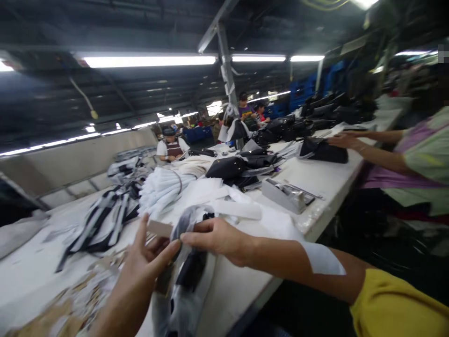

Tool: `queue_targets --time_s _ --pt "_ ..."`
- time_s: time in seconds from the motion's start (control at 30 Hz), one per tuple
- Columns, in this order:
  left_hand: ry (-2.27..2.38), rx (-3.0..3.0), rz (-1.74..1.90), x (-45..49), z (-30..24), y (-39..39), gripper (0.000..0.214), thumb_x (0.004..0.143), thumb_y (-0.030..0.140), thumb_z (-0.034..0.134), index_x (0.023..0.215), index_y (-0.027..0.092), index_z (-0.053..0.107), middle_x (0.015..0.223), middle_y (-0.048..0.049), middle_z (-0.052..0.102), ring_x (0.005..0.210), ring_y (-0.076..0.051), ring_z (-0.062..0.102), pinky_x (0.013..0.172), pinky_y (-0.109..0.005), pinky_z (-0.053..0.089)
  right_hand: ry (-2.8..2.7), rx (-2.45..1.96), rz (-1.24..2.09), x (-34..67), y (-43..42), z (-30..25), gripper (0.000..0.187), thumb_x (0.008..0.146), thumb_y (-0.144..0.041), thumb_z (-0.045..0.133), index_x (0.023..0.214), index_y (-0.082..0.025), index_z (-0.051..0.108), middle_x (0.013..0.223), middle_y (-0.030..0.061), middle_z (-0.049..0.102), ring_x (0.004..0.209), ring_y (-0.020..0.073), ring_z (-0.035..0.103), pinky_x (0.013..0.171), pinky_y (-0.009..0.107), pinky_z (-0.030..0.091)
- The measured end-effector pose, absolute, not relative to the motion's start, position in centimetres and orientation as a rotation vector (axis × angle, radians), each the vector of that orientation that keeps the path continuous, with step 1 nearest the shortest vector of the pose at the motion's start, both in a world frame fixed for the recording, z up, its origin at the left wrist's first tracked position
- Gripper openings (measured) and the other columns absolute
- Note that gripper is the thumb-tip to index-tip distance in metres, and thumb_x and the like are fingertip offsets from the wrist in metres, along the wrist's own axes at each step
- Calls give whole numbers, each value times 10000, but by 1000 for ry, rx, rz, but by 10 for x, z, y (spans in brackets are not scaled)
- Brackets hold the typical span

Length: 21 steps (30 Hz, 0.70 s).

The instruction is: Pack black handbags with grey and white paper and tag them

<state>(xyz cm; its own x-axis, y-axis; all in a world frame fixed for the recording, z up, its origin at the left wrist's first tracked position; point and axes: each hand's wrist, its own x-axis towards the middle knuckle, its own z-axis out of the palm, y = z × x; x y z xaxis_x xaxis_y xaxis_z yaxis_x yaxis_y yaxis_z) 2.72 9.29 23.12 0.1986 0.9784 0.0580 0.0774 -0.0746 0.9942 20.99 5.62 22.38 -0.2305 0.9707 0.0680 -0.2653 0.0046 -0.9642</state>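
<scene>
A black strap (192, 269) wrapped in thin translucent film (185, 220) rises in a loop in front of me, its lower part hanging toward the table edge. My right hand (220, 241) pinches the wrapped strap near the top, thumb against bent fingers. From the other side my left hand (149, 257) grips its edge between thumb and curled fingers, with the index finger pointing up. A small beige card-like piece (160, 228) shows just behind my left fingers; I cannot tell whether they hold it.
The white table (231, 285) carries black-and-white straps (101, 217), a bundle of white foam sheets (164, 187), black bags (226, 167) and a grey metal holder (284, 194). Paper scraps (73, 299) lie front left. At right, a co-worker's hands (345, 140) touch a black bag (324, 150).
</scene>
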Motion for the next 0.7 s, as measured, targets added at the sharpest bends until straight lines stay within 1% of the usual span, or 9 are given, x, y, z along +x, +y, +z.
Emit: queue_targets --time_s 0.07,0.13,0.2,0.23,0.3,0.4,0.47,0.57,0.7 --pt "1015 1335 1082 33 236 85 1287 581 402 909 1564 267 89 900 -56 739 930 -320 720 729 -355 575 -1161 -850 1545 215 54 228 431 696 -503 813 958 -162 780 899 38 751 820 159 635 759 255 486" --pt "963 1286 1103 37 239 80 1232 625 368 895 1562 268 102 910 -38 725 908 -276 715 789 -367 554 -1140 -807 1623 219 52 231 413 741 -485 793 968 -140 777 918 60 747 836 152 641 781 243 485" --pt "939 1254 1129 38 239 76 1158 667 350 873 1557 278 135 959 -35 723 942 -248 701 857 -367 526 -1050 -744 1696 223 49 231 419 816 -512 720 1006 -141 771 989 83 743 890 168 657 849 270 498" --pt "931 1247 1136 37 239 74 1107 682 349 864 1550 268 182 993 -42 722 976 -242 690 889 -361 510 -982 -706 1726 224 47 229 427 851 -527 675 1027 -149 768 1036 90 737 929 181 662 892 293 500" --pt "918 1250 1129 36 237 74 955 707 361 845 1500 220 333 1064 -63 713 1059 -244 658 939 -343 478 -865 -622 1745 225 44 225 408 903 -517 609 1058 -174 764 1109 85 724 1004 196 659 969 331 485" --pt "899 1304 1086 34 236 74 651 751 382 811 1316 176 561 1083 -72 707 1102 -254 631 964 -335 455 -864 -568 1700 222 39 217 290 899 -387 655 1094 -197 757 1123 64 724 1048 190 650 1029 333 446" --pt "882 1371 1076 33 238 74 477 783 381 785 1189 176 638 1040 -60 708 1069 -249 638 940 -331 465 -939 -564 1642 216 34 215 296 880 -311 691 1152 -205 735 1137 58 719 1072 186 639 1048 325 423" --pt "874 1470 1094 34 242 70 357 800 369 769 1082 174 670 989 -47 701 975 -218 652 866 -298 493 -989 -538 1558 203 29 216 355 893 -304 684 1239 -221 689 1187 60 699 1118 197 615 1064 348 405" --pt "892 1556 1173 37 242 64 350 787 339 775 1075 176 661 1022 -54 685 951 -203 655 844 -290 518 -918 -510 1439 185 30 211 368 878 -328 703 1229 -217 687 1173 72 699 1103 217 609 1056 391 412"
